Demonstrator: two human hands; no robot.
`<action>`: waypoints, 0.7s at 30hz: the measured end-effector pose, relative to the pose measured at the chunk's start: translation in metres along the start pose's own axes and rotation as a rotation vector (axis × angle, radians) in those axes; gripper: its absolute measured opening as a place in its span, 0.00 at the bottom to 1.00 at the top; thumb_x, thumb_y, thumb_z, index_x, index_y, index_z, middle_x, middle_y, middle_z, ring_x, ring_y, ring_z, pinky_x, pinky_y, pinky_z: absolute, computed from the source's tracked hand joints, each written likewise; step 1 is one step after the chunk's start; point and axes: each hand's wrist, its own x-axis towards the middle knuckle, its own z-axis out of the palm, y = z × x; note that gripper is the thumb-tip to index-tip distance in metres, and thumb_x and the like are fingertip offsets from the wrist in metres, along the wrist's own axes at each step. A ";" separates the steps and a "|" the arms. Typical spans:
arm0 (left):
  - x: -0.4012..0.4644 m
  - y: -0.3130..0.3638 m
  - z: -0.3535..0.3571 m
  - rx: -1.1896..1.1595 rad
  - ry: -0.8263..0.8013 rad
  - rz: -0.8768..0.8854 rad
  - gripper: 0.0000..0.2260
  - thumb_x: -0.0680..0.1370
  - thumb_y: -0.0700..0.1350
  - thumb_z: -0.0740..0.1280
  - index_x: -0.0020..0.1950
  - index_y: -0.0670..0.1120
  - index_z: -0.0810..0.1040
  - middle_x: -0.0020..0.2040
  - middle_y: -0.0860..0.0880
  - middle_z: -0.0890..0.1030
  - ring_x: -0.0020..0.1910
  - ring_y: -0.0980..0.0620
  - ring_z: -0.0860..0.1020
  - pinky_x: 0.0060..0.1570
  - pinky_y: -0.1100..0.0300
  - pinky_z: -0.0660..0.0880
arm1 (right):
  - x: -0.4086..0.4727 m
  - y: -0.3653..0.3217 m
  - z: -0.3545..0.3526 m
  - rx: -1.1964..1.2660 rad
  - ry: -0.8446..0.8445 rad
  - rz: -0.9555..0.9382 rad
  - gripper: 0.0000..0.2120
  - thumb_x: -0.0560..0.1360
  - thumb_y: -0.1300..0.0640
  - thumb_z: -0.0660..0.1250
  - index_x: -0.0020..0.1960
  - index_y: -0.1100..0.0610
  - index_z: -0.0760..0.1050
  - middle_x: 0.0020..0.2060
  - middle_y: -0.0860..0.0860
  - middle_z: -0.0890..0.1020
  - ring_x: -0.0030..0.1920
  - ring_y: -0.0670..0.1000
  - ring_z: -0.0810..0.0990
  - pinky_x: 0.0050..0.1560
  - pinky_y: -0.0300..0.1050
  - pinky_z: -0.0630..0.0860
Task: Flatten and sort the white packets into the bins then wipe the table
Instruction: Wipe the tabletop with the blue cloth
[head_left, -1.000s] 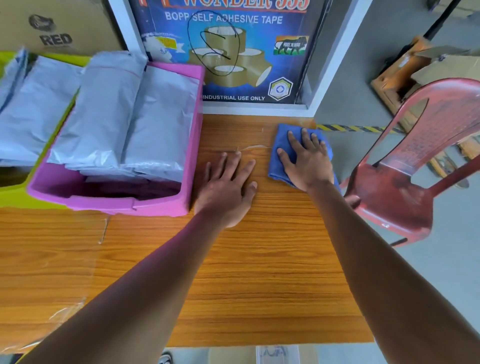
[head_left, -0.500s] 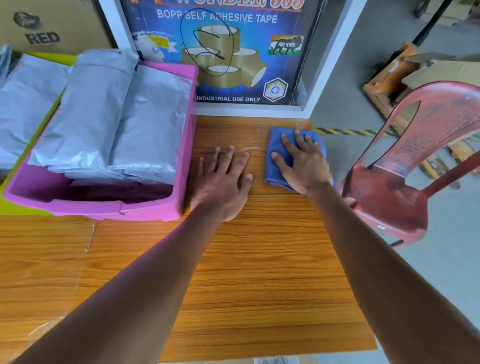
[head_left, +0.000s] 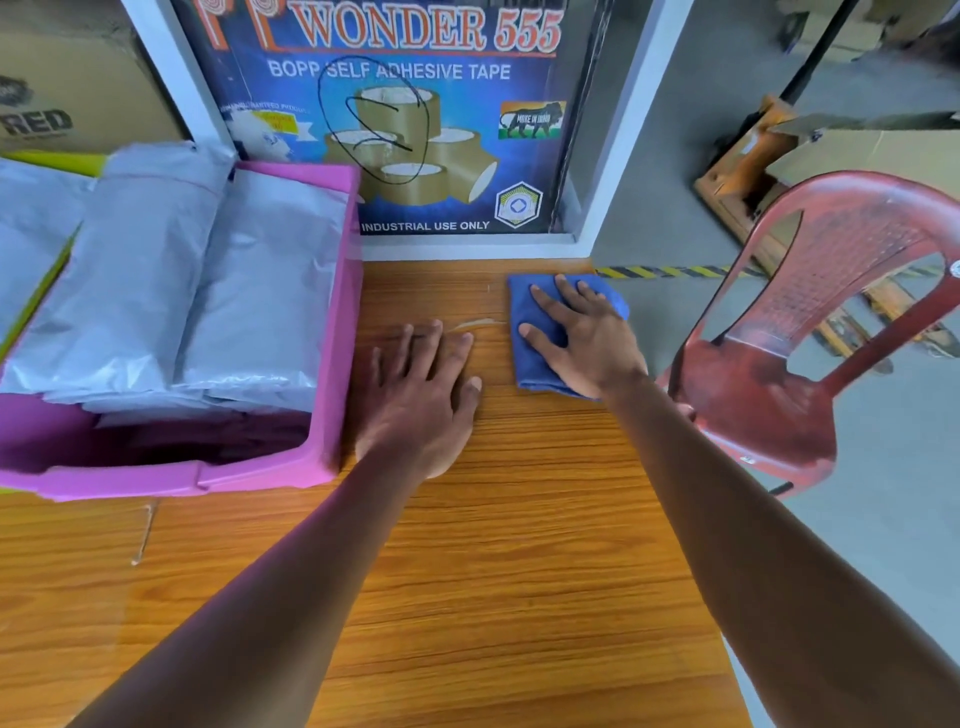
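My right hand (head_left: 584, 338) lies flat with spread fingers on a folded blue cloth (head_left: 530, 358) at the far right corner of the wooden table (head_left: 519, 571). My left hand (head_left: 421, 395) rests flat on the bare tabletop beside the pink bin (head_left: 343, 364). White packets (head_left: 208, 291) lie stacked in the pink bin. More white packets (head_left: 31, 234) fill a yellow-green bin (head_left: 57, 162) at the far left.
A red plastic chair (head_left: 810, 364) stands close to the table's right edge. A blue tape poster (head_left: 415, 130) in a white frame backs the table. A cardboard box (head_left: 67, 88) sits behind the bins. A pale scuff mark (head_left: 475, 323) lies between my hands.
My view has shifted slightly, so the bins slid left in the picture. The right hand with the cloth sits a little nearer the table's far edge. The left hand has stayed put.
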 end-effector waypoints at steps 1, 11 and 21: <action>0.001 0.000 0.000 -0.002 -0.002 -0.002 0.28 0.85 0.64 0.42 0.85 0.63 0.43 0.87 0.56 0.42 0.85 0.49 0.40 0.82 0.40 0.41 | 0.011 0.002 -0.002 0.006 -0.001 0.031 0.35 0.80 0.27 0.49 0.83 0.40 0.56 0.84 0.48 0.55 0.83 0.56 0.53 0.83 0.53 0.52; 0.001 -0.001 0.000 0.001 -0.009 0.003 0.28 0.85 0.64 0.40 0.85 0.63 0.41 0.86 0.55 0.41 0.85 0.48 0.39 0.82 0.38 0.42 | -0.014 -0.023 0.002 -0.005 0.011 0.012 0.35 0.80 0.27 0.50 0.83 0.40 0.55 0.84 0.46 0.55 0.83 0.55 0.52 0.82 0.53 0.52; -0.001 -0.001 -0.001 -0.036 0.013 0.037 0.27 0.86 0.60 0.45 0.86 0.59 0.49 0.87 0.53 0.46 0.85 0.46 0.44 0.82 0.39 0.45 | -0.012 -0.057 0.006 -0.034 -0.005 -0.001 0.36 0.82 0.30 0.48 0.85 0.45 0.53 0.84 0.53 0.54 0.83 0.59 0.51 0.83 0.55 0.48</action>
